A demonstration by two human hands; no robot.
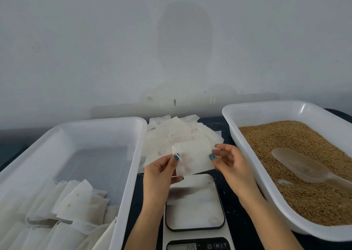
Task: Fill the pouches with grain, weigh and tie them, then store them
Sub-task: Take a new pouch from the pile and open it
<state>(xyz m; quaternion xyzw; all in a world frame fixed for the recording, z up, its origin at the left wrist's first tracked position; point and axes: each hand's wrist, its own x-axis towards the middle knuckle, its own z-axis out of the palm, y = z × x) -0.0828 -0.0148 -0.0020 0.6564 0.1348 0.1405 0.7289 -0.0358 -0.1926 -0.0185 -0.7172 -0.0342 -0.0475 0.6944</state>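
Centrally, both hands, left (pixel 162 170) and right (pixel 231 166), pinching empty pouch (pixel 194 159) above scale (pixel 194 208)

Left hand (pixel 159 170), right hand (pixel 231 167): pinch grips

Scale (pixel 194 202) display: seemingly "00"; buttons "M", "T"

glossy white plastic trays (pixel 247 112), thin matt fabric-like pouch (pixel 194 158), translucent plastic scoop (pixel 297 164), rough grain (pixel 297 135).
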